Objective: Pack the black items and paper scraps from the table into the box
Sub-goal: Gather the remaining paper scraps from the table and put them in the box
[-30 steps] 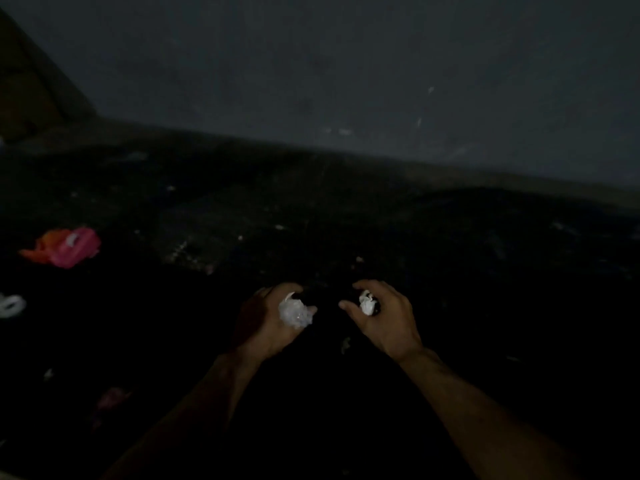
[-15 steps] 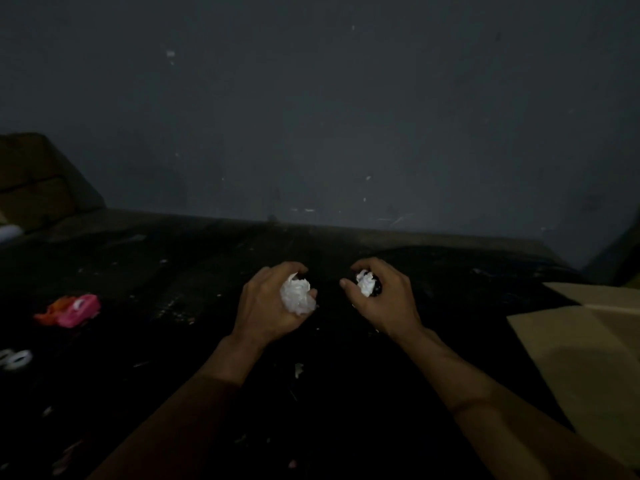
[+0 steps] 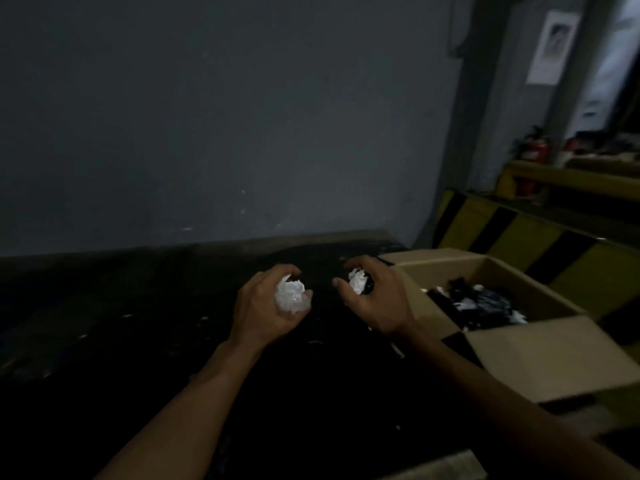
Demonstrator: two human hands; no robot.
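My left hand [image 3: 263, 306] is closed around a crumpled white paper wad [image 3: 291, 296] above the dark table [image 3: 138, 323]. My right hand [image 3: 377, 296] grips a smaller white paper scrap [image 3: 356, 280] together with a black item [image 3: 369, 287]. It hovers just left of the open cardboard box [image 3: 540, 358]. Inside the box lies a heap of black items and white scraps [image 3: 478, 303]. Both hands are above the table, side by side and a short gap apart.
The table's top is black with small pale specks. A grey wall [image 3: 242, 133] rises behind it. A yellow-and-black striped barrier [image 3: 519, 233] stands behind the box. A red fire extinguisher [image 3: 535, 148] stands on a ledge at the far right.
The view has swung right, so the pink object at the left is gone and the open box has come into view. Both hands carried their paper rightward toward the box.
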